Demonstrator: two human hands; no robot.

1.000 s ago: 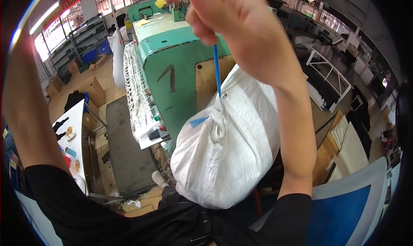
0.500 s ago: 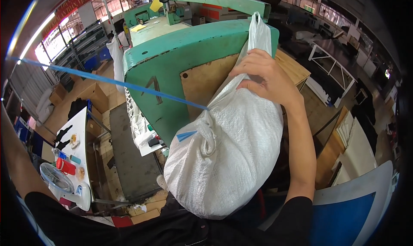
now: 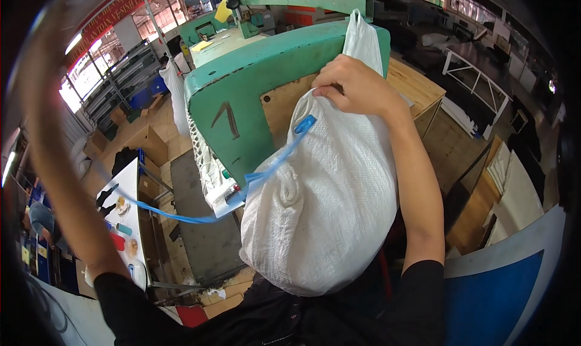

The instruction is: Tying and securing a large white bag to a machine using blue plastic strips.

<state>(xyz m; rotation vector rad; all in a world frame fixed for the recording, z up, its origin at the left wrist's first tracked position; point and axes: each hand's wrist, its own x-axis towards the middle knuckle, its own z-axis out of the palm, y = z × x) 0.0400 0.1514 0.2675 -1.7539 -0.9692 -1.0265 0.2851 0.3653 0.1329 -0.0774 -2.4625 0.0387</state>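
Before a green machine (image 3: 247,107), right grip (image 3: 356,85) clamps bulging woven sack (image 3: 339,194); left grip (image 3: 48,25) unclear.

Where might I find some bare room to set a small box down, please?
The wooden table, right of the green machine, looks bare on its visible top; the mat between machine and white table shows a bare stretch too. Crowded: the white table, with small items, and before the machine, where the right hand grips the sack.

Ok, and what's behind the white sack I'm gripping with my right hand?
Behind the white sack, part of a green machine shows, with a tan panel on its end. The sack hides part of that panel and whatever else lies behind it.
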